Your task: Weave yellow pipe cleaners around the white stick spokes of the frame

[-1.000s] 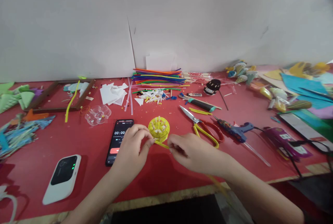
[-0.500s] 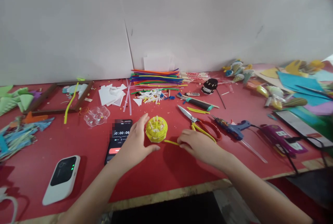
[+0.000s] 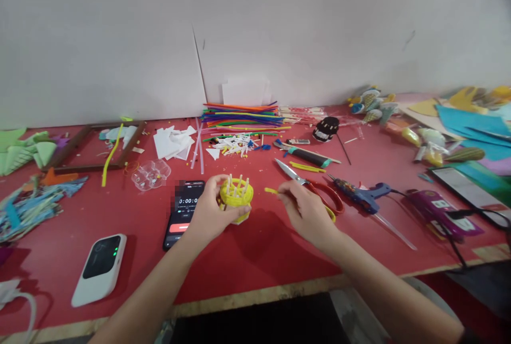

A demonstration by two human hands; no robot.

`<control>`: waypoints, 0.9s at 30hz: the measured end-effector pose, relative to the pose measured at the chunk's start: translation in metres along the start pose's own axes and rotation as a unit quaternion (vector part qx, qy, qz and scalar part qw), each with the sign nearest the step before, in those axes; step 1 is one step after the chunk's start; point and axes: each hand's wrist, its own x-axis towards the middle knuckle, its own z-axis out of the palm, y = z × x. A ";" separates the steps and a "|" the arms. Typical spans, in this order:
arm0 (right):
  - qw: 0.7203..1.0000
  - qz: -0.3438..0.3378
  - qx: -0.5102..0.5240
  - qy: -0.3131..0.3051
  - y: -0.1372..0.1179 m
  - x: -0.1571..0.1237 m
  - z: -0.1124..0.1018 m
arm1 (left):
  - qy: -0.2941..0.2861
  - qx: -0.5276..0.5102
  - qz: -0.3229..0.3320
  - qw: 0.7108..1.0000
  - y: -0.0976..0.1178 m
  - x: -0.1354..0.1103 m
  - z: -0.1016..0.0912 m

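Centre frame, the left hand [image 3: 207, 215] cups a small round yellow woven basket with white upright sticks [image 3: 236, 197]; the right hand [image 3: 305, 211] pinches a thin yellow plastic strip [image 3: 273, 191].

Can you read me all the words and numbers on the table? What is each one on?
"0:00:0": timer digits on the black phone; the last part is hidden behind the left hand.
Other print on the phone screen: too small to read.
Label on the purple device: too blurred to read.
White device: green lights only, no mark that can be read.
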 end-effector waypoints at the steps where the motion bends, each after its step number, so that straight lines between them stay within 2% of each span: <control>1: 1.000 -0.010 0.012 0.018 -0.005 0.001 -0.003 | -0.003 -0.025 -0.003 1.000 0.000 0.000 0.001; 3: 0.994 -0.066 0.066 0.058 -0.015 0.003 -0.007 | -0.004 -0.074 -0.004 0.997 0.001 -0.001 0.004; 5: 0.987 -0.121 0.087 0.059 -0.022 0.005 -0.009 | -0.009 -0.119 -0.005 0.993 0.002 -0.003 0.006; 10: 0.979 -0.199 0.023 0.041 -0.027 0.010 -0.008 | -0.045 -0.160 -0.015 0.986 0.004 -0.010 0.006; 16: 0.977 -0.208 -0.017 0.038 -0.032 0.011 -0.006 | -0.055 -0.220 -0.036 0.973 0.004 -0.012 0.007; 21: 0.977 -0.201 0.024 0.059 -0.034 0.011 -0.006 | -0.042 -0.251 -0.030 0.967 -0.001 -0.011 0.008; 27: 0.978 -0.197 0.055 0.037 -0.028 0.011 -0.007 | -0.054 -0.247 -0.012 0.967 -0.009 -0.011 0.006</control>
